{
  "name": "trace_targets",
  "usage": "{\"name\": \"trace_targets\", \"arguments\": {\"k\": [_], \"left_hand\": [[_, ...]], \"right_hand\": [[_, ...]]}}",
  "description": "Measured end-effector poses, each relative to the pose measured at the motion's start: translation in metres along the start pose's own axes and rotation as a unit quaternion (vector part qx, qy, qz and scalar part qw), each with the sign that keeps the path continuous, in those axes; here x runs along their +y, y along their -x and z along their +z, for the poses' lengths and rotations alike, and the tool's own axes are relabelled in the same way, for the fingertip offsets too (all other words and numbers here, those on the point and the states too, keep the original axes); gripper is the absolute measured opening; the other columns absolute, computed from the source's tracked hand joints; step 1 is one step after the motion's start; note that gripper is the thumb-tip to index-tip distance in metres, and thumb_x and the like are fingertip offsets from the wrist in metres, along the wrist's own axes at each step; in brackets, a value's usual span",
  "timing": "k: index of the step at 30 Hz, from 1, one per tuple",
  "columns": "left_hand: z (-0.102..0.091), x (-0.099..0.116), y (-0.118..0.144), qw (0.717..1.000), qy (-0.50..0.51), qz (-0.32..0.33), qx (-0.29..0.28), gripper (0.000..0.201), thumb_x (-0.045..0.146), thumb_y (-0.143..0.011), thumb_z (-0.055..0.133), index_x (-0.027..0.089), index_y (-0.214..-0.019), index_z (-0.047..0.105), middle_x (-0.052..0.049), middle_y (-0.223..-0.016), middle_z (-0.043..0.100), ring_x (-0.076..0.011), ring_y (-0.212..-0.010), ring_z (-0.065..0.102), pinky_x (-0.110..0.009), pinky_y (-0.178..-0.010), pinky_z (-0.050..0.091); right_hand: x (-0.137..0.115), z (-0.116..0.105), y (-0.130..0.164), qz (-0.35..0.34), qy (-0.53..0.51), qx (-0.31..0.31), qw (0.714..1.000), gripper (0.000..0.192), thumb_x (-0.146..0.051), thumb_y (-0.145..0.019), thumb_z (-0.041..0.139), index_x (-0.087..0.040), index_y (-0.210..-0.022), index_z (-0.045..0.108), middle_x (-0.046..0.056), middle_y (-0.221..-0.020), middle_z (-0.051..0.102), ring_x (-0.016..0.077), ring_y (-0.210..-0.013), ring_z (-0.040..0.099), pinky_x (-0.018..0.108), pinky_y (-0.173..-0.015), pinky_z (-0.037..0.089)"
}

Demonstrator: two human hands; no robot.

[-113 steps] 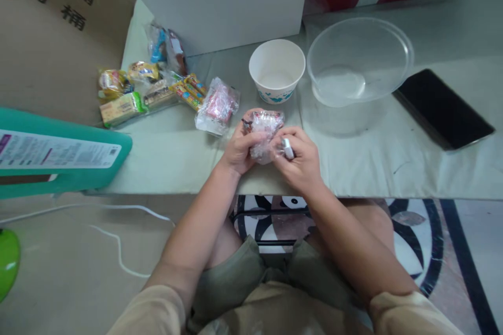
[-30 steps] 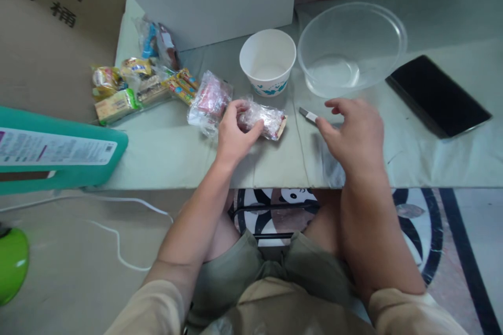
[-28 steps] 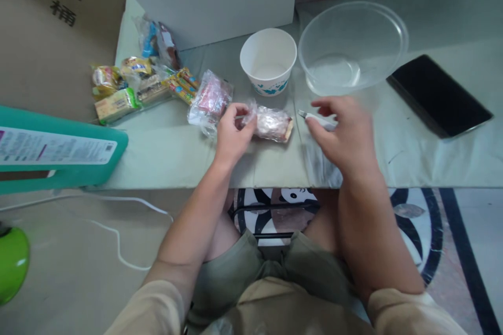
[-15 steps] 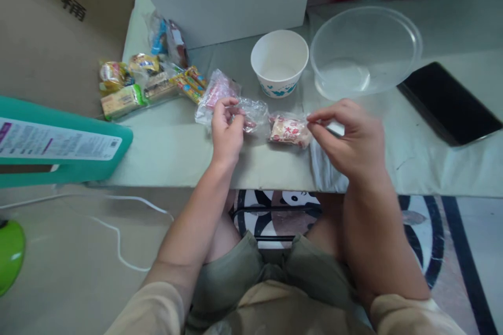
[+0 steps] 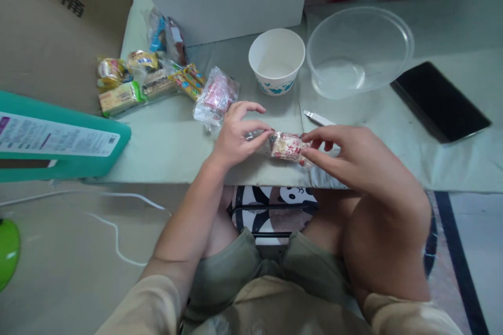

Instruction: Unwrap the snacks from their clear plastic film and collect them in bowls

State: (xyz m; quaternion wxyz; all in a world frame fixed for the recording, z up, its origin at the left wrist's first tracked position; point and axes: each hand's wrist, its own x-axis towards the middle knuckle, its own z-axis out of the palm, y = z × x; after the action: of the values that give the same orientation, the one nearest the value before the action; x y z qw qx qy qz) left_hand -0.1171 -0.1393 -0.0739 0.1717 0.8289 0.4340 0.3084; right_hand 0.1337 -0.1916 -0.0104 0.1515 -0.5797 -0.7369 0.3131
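Note:
A small wrapped snack [image 5: 288,146] with red print lies near the table's front edge, between my hands. My left hand [image 5: 240,133] pinches the left end of its clear wrapper between thumb and forefinger. At the other end, the thumb and fingers of my right hand [image 5: 346,154] close on the wrapper. Just behind my right fingers lies a small white utility knife [image 5: 317,118]. Beyond my left hand is a crumpled clear bag with pink contents [image 5: 217,94]. A white paper cup [image 5: 276,63] with blue print stands behind the snack.
A clear plastic bowl [image 5: 359,52] and a black phone [image 5: 440,102] are at the right. Several packaged snacks [image 5: 121,98] are grouped at the left beside a cardboard box [image 5: 58,47]. A green container with a label [image 5: 113,159] juts over the left table edge.
My right hand has come down onto the snack's right end, and the knife now lies uncovered on the table. My left hand has moved right, off the clear bag, to the snack's left end.

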Motion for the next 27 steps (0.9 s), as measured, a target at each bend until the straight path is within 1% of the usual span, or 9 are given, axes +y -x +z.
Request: {"name": "trace_targets", "arguments": {"k": [5, 8, 11, 13, 17, 19, 21, 24, 27], "left_hand": [[-0.011, 0.007, -0.011, 0.993, 0.072, 0.021, 0.096, 0.026, 0.046, -0.096, 0.064, 0.025, -0.083, 0.074, -0.004, -0.091, 0.073, -0.0194, -0.089, 0.068, -0.039, -0.088, 0.055], [-0.017, 0.015, -0.012, 0.984, 0.111, 0.042, 0.136, 0.030, 0.047, -0.099, 0.058, 0.026, -0.081, 0.068, -0.003, -0.081, 0.072, -0.0190, -0.083, 0.068, -0.040, -0.086, 0.055], [-0.020, 0.017, -0.008, 0.977, 0.155, 0.058, 0.136, 0.030, 0.040, -0.101, 0.053, 0.025, -0.077, 0.064, -0.001, -0.075, 0.068, -0.0181, -0.079, 0.066, -0.038, -0.081, 0.055], [-0.018, 0.014, -0.004, 0.978, 0.137, 0.032, 0.157, 0.028, 0.037, -0.098, 0.055, 0.024, -0.074, 0.060, -0.002, -0.077, 0.065, -0.0187, -0.081, 0.065, -0.038, -0.083, 0.054], [-0.004, 0.009, 0.006, 0.961, 0.021, -0.112, 0.251, 0.009, 0.022, -0.083, 0.066, 0.023, -0.089, 0.060, -0.004, -0.095, 0.059, -0.0200, -0.092, 0.060, -0.037, -0.084, 0.052], [0.003, 0.008, 0.012, 0.960, -0.008, -0.147, 0.238, 0.017, 0.017, -0.077, 0.067, 0.022, -0.092, 0.061, -0.005, -0.100, 0.056, -0.0203, -0.095, 0.058, -0.036, -0.085, 0.052], [0.005, 0.008, 0.017, 0.968, -0.011, -0.144, 0.206, 0.005, 0.017, -0.079, 0.064, 0.021, -0.081, 0.062, -0.007, -0.101, 0.053, -0.0209, -0.098, 0.057, -0.038, -0.090, 0.052], [0.002, 0.006, 0.023, 0.973, 0.000, -0.134, 0.189, 0.029, 0.022, -0.086, 0.060, 0.020, -0.059, 0.050, -0.007, -0.099, 0.050, -0.0205, -0.099, 0.056, -0.039, -0.094, 0.051], [-0.005, 0.004, 0.025, 0.967, -0.035, -0.118, 0.224, 0.025, 0.027, -0.086, 0.065, 0.021, -0.065, 0.053, -0.006, -0.097, 0.049, -0.0200, -0.096, 0.055, -0.040, -0.092, 0.050]], "right_hand": [[-0.007, -0.005, 0.012, -0.011, 0.050, 0.022, 0.998, 0.038, -0.050, -0.093, 0.062, -0.023, -0.116, 0.074, 0.004, -0.080, 0.077, 0.0246, -0.071, 0.069, 0.042, -0.084, 0.046], [-0.008, -0.002, 0.014, -0.052, 0.038, 0.054, 0.997, 0.045, -0.050, -0.091, 0.065, -0.023, -0.126, 0.070, 0.008, -0.096, 0.076, 0.0271, -0.082, 0.070, 0.040, -0.081, 0.049], [-0.011, 0.005, 0.008, -0.070, -0.015, 0.101, 0.992, 0.041, -0.041, -0.092, 0.062, -0.022, -0.128, 0.069, 0.009, -0.106, 0.074, 0.0252, -0.087, 0.069, 0.037, -0.078, 0.050], [-0.014, 0.013, 0.001, -0.061, -0.049, 0.088, 0.993, 0.034, -0.035, -0.095, 0.058, -0.023, -0.124, 0.071, 0.007, -0.101, 0.075, 0.0220, -0.082, 0.068, 0.035, -0.077, 0.049], [-0.019, 0.038, -0.016, 0.025, -0.010, 0.075, 0.997, 0.032, -0.033, -0.093, 0.059, -0.021, -0.120, 0.072, 0.008, -0.103, 0.074, 0.0246, -0.088, 0.067, 0.035, -0.076, 0.046], [-0.018, 0.048, -0.022, 0.062, 0.019, 0.089, 0.994, 0.037, -0.039, -0.091, 0.064, -0.020, -0.122, 0.070, 0.012, -0.108, 0.072, 0.0278, -0.094, 0.066, 0.036, -0.075, 0.044], [-0.017, 0.052, -0.026, 0.058, 0.013, 0.080, 0.995, 0.035, -0.043, -0.089, 0.067, -0.019, -0.114, 0.072, 0.012, -0.107, 0.069, 0.0280, -0.096, 0.064, 0.035, -0.076, 0.044], [-0.021, 0.046, -0.023, -0.015, -0.005, 0.022, 1.000, 0.016, -0.034, -0.090, 0.066, -0.020, -0.092, 0.073, 0.009, -0.096, 0.067, 0.0228, -0.089, 0.062, 0.032, -0.076, 0.041], [-0.033, 0.038, -0.014, -0.089, 0.000, -0.040, 0.995, 0.013, -0.023, -0.093, 0.060, -0.019, -0.091, 0.071, 0.006, -0.093, 0.071, 0.0195, -0.083, 0.062, 0.031, -0.073, 0.039]]}}
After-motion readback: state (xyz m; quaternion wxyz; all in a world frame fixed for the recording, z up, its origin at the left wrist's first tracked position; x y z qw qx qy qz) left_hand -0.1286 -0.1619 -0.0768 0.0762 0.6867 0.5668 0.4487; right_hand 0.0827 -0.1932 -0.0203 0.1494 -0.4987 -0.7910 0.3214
